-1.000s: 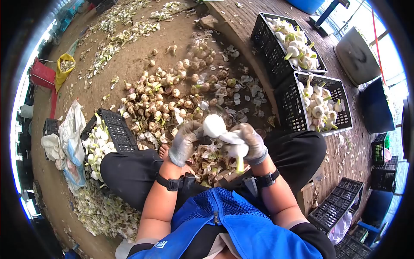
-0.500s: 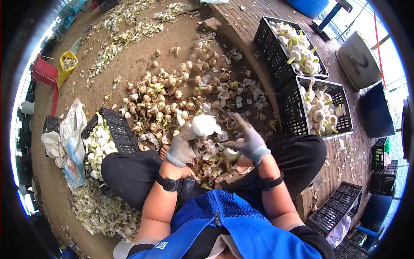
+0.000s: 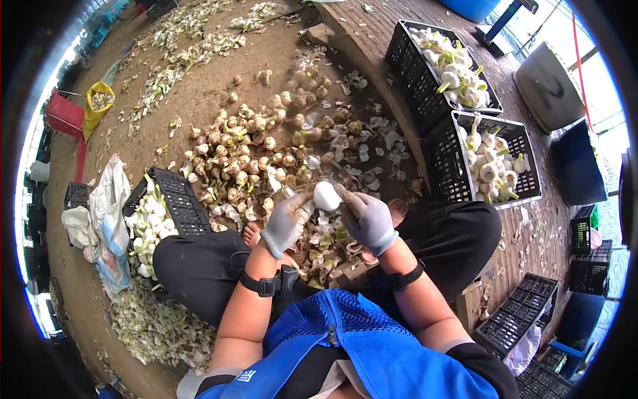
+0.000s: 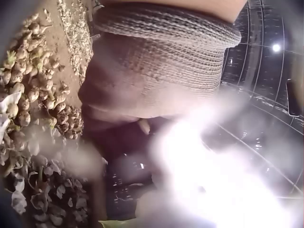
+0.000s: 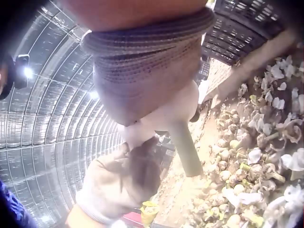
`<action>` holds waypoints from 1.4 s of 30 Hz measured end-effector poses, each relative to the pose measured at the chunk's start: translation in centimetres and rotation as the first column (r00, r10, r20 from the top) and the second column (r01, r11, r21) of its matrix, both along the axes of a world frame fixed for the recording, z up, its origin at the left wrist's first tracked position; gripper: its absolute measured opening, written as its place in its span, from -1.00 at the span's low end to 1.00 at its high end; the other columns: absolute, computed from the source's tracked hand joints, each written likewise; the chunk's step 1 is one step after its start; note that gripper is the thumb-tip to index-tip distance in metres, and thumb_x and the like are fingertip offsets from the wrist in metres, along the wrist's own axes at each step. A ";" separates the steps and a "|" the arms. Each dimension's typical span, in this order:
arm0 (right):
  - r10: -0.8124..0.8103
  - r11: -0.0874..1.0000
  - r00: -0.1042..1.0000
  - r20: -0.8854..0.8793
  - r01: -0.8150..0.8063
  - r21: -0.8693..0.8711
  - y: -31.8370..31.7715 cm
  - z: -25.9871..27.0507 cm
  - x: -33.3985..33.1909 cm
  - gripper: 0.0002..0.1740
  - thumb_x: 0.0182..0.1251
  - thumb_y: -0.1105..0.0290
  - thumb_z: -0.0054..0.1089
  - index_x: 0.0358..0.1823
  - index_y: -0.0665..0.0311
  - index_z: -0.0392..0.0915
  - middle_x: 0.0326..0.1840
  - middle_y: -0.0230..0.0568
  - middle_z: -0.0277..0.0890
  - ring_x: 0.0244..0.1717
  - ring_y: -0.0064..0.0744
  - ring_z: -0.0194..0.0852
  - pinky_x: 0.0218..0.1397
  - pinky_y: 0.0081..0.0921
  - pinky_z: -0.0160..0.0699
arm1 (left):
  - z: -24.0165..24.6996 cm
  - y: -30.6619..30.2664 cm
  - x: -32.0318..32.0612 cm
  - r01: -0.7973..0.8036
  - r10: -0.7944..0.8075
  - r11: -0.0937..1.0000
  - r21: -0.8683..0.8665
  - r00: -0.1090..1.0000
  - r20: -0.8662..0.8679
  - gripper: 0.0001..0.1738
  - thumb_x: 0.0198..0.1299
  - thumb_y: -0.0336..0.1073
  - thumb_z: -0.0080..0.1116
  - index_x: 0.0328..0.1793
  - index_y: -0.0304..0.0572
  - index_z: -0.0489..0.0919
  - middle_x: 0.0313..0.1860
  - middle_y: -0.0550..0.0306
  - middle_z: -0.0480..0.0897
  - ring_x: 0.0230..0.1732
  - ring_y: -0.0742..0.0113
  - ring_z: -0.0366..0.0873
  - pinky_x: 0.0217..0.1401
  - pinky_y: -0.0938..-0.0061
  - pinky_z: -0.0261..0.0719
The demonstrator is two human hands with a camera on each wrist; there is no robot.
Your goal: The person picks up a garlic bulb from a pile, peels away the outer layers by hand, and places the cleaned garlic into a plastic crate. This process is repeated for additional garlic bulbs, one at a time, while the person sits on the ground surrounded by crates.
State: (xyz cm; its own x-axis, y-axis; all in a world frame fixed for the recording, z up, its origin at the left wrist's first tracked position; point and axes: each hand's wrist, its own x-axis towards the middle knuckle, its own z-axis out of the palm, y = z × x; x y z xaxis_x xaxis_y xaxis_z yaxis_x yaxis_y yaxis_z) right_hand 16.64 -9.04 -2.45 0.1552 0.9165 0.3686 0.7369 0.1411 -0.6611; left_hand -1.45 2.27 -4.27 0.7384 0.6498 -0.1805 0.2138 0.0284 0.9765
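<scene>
Between both gloved hands, in front of the lap, is a white garlic bulb [image 3: 326, 196], its outside smooth and clean. My left hand [image 3: 284, 223] grips it from the left, fingertips at its lower side. From the right, my right hand [image 3: 367, 221] holds the bulb with thumb and fingers at its edge. In the right wrist view a thick pale stem [image 5: 186, 151] sticks out beyond the right hand, and the left hand [image 5: 121, 183] is close by. Glare covers much of the left wrist view, where the left glove [image 4: 147, 76] hides the bulb.
Unpeeled garlic bulbs [image 3: 232, 156] lie heaped on the soil ahead, with loose skins [image 3: 322, 249] between the feet. Black crates of white garlic stand at right [image 3: 448, 159] and at left [image 3: 183, 203]. A wooden platform [image 3: 525, 246] runs along the right side.
A second garlic bulb with a green stem left the right hand, which opened and moved away half a second ago. Now the right hand is back at the white bulb beside the left hand.
</scene>
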 end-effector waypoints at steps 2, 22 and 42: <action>-0.036 0.999 0.998 -0.049 0.038 0.029 0.1 -0.5 -0.1 -0.65 0.21 0.56 0.09 0.05 0.31 0.51 -0.26 -0.04 0.60 -0.34 -0.12 0.60 -0.27 -0.37 0.58 | -0.1 -0.1 -0.2 0.069 -0.068 0.997 0.020 0.996 -0.062 -0.60 0.36 -0.42 -0.03 0.30 -0.38 0.39 0.00 0.21 0.59 -0.07 0.49 0.53 0.00 0.55 0.51; -0.039 0.971 -0.124 -0.992 0.231 -0.067 -0.5 1.0 6.7 -0.56 0.24 0.11 0.19 0.05 0.17 0.38 -0.11 -0.09 0.52 -0.33 -0.30 0.53 -0.31 -0.40 0.64 | -3.9 -2.7 3.3 0.072 -0.063 0.996 -0.060 0.989 0.134 -0.37 0.28 -0.41 0.10 0.47 -0.10 0.19 0.18 0.14 0.43 0.16 0.30 0.44 0.30 0.41 0.36; 0.220 0.620 0.944 0.245 0.059 -0.783 13.3 -16.2 6.2 -0.52 0.08 0.14 0.22 0.10 -0.09 0.56 0.13 -0.05 0.50 0.12 -0.02 0.47 0.22 -0.31 0.43 | -4.6 -4.5 3.3 0.502 -0.330 0.848 0.172 0.753 -0.569 -0.38 0.13 -0.21 0.05 0.38 0.04 0.32 0.16 -0.18 0.49 0.12 -0.12 0.49 0.13 0.12 0.49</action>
State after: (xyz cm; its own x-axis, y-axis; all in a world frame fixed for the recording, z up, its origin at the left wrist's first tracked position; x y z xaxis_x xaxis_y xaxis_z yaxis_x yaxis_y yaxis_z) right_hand 22.85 4.27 -18.69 0.0814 0.8797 -0.4685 0.9184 -0.2489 -0.3077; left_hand 1.89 -2.23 -8.83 0.8050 0.3819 -0.4540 0.5911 -0.4516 0.6683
